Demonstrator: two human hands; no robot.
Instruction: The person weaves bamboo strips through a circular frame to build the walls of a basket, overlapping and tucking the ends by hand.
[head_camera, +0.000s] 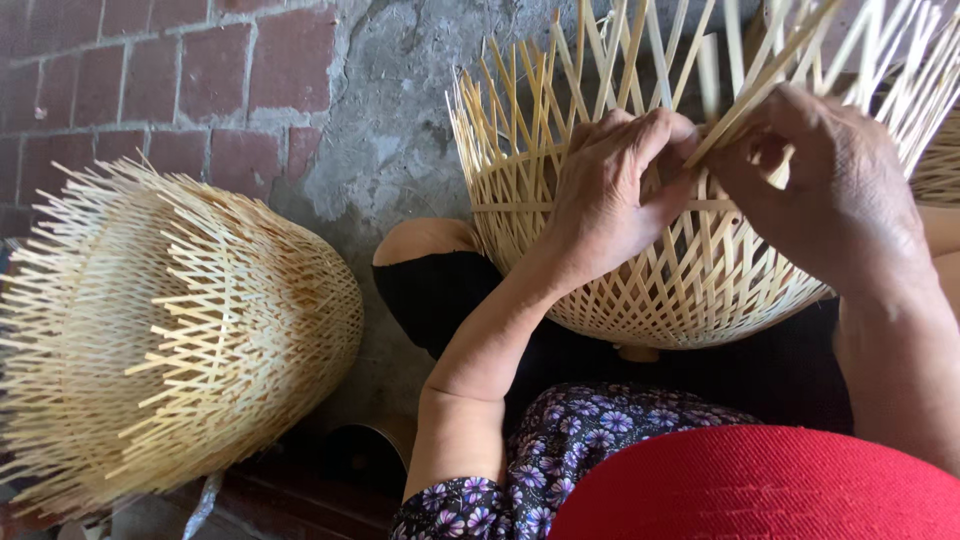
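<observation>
A half-woven bamboo basket (690, 290) rests on my lap, its open lattice of pale strips rounded toward me and loose ends fanning upward. My left hand (612, 190) presses on the basket's side, with thumb and fingers pinching the weave near a horizontal band. My right hand (825, 190) grips a few upright bamboo strips (770, 75) just beside the left hand's fingertips. Both hands meet at the same spot on the basket wall.
A second woven bamboo basket (170, 330) lies on its side at the left, with its loose ends bristling outward. Behind it are red bricks (180, 80) and rough grey concrete (400, 120). My knee (425, 240) and dark trousers show beneath the basket.
</observation>
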